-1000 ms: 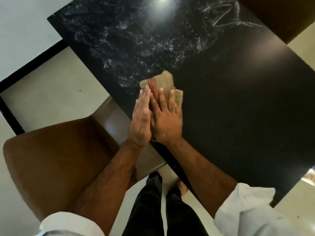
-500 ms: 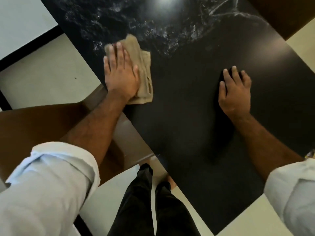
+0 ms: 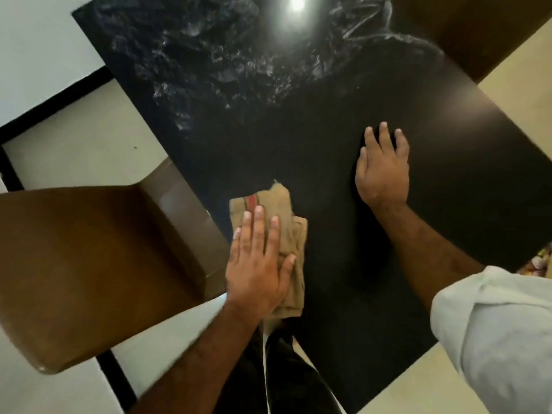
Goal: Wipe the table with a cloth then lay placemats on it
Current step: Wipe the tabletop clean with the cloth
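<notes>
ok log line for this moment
step: wipe | left hand pressing cloth near table edge | right hand flat on table | placemats not in view

I read this as a home dining room. Glossy black marble-look table [image 3: 343, 94], brown chair [image 3: 89, 264] pulled up to its left edge, second chair [image 3: 478, 31] at the far right corner. Cream tiled floor [image 3: 83, 144] with a black border [image 3: 59, 98]. Ceiling light glare [image 3: 297, 3] on the tabletop.

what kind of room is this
Probably a home dining area: a glossy black marble-look table, a brown chair drawn up at its edge, and a pale tiled floor.
</notes>
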Motion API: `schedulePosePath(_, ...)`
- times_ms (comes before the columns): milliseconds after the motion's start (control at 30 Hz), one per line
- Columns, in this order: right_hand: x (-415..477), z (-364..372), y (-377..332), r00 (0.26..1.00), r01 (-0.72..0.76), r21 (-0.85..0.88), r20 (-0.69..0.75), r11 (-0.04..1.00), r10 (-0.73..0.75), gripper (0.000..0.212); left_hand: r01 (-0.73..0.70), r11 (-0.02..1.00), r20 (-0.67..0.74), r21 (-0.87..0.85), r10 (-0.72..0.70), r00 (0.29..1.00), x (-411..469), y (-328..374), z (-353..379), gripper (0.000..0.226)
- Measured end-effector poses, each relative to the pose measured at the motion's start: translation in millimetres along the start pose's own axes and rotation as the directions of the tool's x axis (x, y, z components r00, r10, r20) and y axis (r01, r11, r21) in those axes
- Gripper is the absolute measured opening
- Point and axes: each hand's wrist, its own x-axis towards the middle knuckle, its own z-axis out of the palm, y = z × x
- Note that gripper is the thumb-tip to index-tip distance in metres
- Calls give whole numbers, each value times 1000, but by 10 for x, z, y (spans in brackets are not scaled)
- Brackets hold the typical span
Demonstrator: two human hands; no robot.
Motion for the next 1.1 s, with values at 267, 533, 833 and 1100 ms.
schedulePosePath(267,31,-25,19,999,-10,-24,51,1000,11,56,376,924,-144,-65,-382,913,1770,-1044,-822,89)
schedulePosePath(533,57,-34,47,996,-38,48,85,998,34,53,-219,973,-53,66,223,973,1250,496,-265,81)
schedulePosePath(833,60,22,26,992,-91,19,94,996,89,52,9,997,-189,71,5,982,2088,-1055,-852,77)
schedulePosePath(1100,-358,-33,-935,983,-133,89,142,987,119,52,-132,985,-97,112,143,985,2048,-1033,-1064,67)
